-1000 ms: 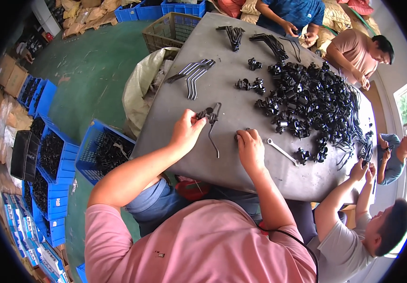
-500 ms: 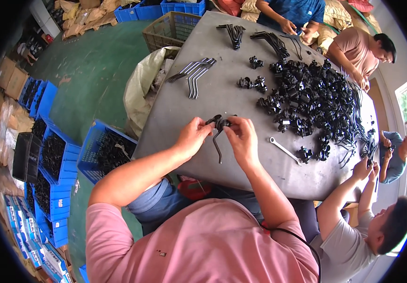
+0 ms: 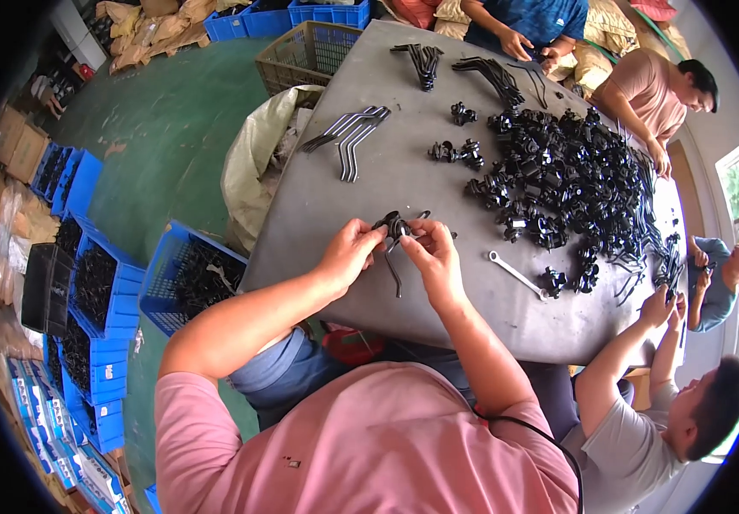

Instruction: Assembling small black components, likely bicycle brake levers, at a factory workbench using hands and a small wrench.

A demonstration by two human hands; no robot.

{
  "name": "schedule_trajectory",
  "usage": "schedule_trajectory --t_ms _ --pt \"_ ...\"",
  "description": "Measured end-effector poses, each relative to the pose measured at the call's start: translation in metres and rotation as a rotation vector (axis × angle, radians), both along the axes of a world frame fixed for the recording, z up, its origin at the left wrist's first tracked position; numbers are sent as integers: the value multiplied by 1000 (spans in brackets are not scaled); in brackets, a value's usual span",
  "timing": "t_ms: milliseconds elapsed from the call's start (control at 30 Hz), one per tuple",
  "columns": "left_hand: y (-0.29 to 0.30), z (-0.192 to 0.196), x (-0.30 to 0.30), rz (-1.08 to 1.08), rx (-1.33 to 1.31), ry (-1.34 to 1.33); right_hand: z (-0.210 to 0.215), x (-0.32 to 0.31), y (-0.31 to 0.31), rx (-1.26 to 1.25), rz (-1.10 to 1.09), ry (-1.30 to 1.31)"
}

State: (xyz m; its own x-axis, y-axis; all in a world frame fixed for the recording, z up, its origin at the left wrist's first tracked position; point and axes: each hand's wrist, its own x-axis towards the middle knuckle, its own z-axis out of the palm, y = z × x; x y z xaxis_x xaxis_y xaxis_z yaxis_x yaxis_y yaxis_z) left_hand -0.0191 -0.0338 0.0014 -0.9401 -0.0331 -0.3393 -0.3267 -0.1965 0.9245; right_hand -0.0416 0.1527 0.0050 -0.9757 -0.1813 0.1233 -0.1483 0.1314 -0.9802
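Above the near part of the grey table (image 3: 438,317), both my hands are closed on a small black metal clamp (image 3: 393,224). A bent black rod (image 3: 397,278) hangs from it toward me. My left hand (image 3: 354,250) pinches the clamp's left side between thumb and fingers. On the other side, my right hand (image 3: 432,255) grips it, the thumb tip near the middle; its fingers partly hide the piece. To the right of my right hand lies a silver wrench (image 3: 517,274). Farther right is a large heap of similar black clamps (image 3: 566,171).
Bent rods (image 3: 351,141) lie at the table's left, with more rods (image 3: 421,64) at the far end. An open sack (image 3: 258,163) and a blue crate of black parts (image 3: 194,278) stand left of the table. Co-workers sit around the far and right sides.
My right thumb and fingers have shifted slightly left and down on the clamp. A dark end now shows beyond the right fingers. My left hand has barely moved.
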Motion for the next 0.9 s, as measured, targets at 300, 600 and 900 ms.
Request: schedule_trajectory --t_ms 300,600,900 --pt "0 -3 -4 -23 14 47 -13 -19 70 658 -247 220" --pt "7 2 -3 -34 -78 36 11 -26 54 268 16 -70" --pt "10 5 -1 -22 -134 54 34 -4 16 182 88 47"
